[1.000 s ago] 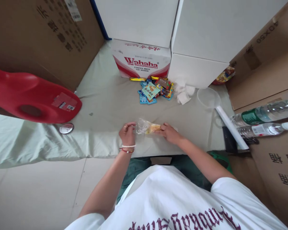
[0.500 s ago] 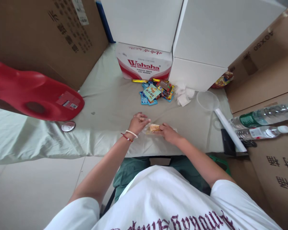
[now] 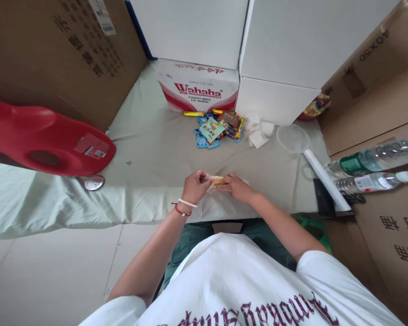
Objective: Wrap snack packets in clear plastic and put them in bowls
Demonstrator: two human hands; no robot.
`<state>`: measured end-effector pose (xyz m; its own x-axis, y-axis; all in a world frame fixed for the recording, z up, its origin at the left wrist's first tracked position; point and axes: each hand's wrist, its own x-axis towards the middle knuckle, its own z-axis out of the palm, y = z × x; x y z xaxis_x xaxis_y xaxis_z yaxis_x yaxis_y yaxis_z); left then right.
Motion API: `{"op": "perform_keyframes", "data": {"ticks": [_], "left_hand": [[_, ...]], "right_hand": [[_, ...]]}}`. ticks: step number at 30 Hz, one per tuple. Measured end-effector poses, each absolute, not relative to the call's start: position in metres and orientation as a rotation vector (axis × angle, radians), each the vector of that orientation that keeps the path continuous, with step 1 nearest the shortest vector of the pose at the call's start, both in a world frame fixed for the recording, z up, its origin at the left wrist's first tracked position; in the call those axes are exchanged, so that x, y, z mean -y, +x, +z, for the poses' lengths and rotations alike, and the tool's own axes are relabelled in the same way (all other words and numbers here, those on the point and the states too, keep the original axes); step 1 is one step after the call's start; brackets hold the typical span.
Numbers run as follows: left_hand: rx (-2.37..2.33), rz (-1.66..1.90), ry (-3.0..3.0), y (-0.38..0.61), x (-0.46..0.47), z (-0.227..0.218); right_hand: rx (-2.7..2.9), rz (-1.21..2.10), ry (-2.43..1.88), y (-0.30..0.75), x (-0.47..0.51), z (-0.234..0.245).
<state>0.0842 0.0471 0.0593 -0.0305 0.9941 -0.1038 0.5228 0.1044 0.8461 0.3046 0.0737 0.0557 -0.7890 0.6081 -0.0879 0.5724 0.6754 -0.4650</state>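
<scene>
Between my hands, near the front of the cloth-covered table [image 3: 156, 158], is a small golden-brown piece of food [image 3: 218, 181], perhaps bread or cake, in a clear plastic wrapper [image 3: 213, 188]. My left hand [image 3: 194, 186], with a white and a red bracelet at the wrist, pinches the wrapper's left end. My right hand [image 3: 237, 186] grips the food and wrapper from the right, its fingertips against the food. Part of the wrapper sticks out past the right fingers. Beyond the hands lies a pile of colourful snack packets [image 3: 212, 130].
A Wahaha carton [image 3: 199, 90] and white boxes [image 3: 279, 99] stand behind the packets. Crumpled tissues [image 3: 258, 136] and a clear plastic strainer-like disc [image 3: 293, 139] lie to the right, near two bottles [image 3: 377, 182]. A red jug [image 3: 51, 140] and round tin [image 3: 94, 183] are left.
My left hand has closed its fingers on the wrapper, which now covers more of the food's left side. The right hand keeps its hold. The view has shifted slightly.
</scene>
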Motion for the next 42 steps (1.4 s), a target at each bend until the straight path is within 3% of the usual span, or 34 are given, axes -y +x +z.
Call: {"op": "perform_keyframes", "data": {"ticks": [6,8,11,14,20,29,36,42], "left_hand": [[-1.435,0.781,1.938,0.128,-0.035,0.048],[-1.460,0.755,2.081,0.133,-0.027,0.042],[-1.521,0.662,2.213,0.134,-0.019,0.039],[-1.582,0.526,2.273,0.135,-0.013,0.044],[-1.665,0.396,2.324,0.137,-0.005,0.054],[-1.598,0.473,2.341,0.131,0.014,0.046],[-1.608,0.619,2.247,0.078,0.057,0.031],[-1.766,0.817,2.139,0.056,0.045,0.021]], "right_hand": [[2.556,0.894,-0.860,0.325,-0.066,0.052],[2.335,0.878,-1.129,0.336,-0.062,0.049],[2.116,0.605,-1.605,0.347,-0.053,0.044],[2.131,0.496,-1.773,0.353,-0.046,0.046],[2.107,0.775,-1.718,0.334,-0.057,0.078],[2.508,0.652,-1.792,0.232,-0.086,0.089],[2.562,0.303,-1.623,0.220,-0.060,0.072],[2.455,0.399,-1.728,0.234,-0.063,0.084]]}}
